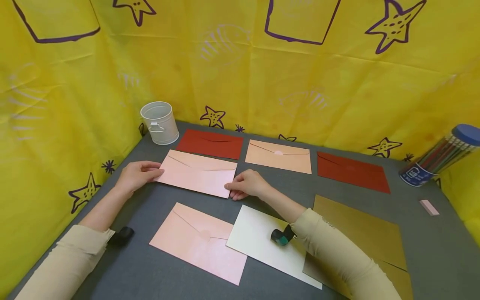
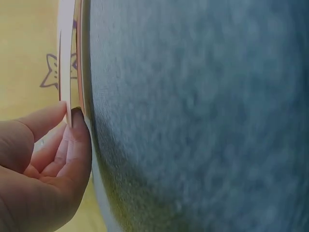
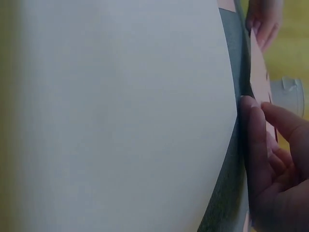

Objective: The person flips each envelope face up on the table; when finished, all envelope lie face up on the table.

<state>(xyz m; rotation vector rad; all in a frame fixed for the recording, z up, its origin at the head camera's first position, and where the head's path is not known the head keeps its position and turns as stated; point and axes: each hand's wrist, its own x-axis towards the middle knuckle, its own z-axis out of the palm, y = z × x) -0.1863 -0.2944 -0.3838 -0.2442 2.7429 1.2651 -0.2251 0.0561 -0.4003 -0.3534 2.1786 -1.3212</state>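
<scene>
A pale pink envelope [image 1: 198, 173] is held between both hands over the grey table, its flap side up. My left hand [image 1: 138, 175] pinches its left end, thumb on top and fingers beneath. At the lower right corner, my right hand [image 1: 246, 184] pinches it the same way. In the left wrist view the envelope [image 2: 66, 58] appears edge-on between thumb and fingers, a gap showing between it and the table. The right wrist view has the envelope [image 3: 259, 72] spanning from one hand to the other.
Behind lie a red envelope [image 1: 210, 143], a peach envelope [image 1: 277, 160] and another red envelope [image 1: 352, 171]. Nearer are a pink envelope [image 1: 198, 246], a cream envelope [image 1: 262, 237] and brown envelopes [image 1: 360, 233]. A white bucket [image 1: 160, 125], pencil tub [image 1: 416, 174] and eraser [image 1: 429, 207] stand around.
</scene>
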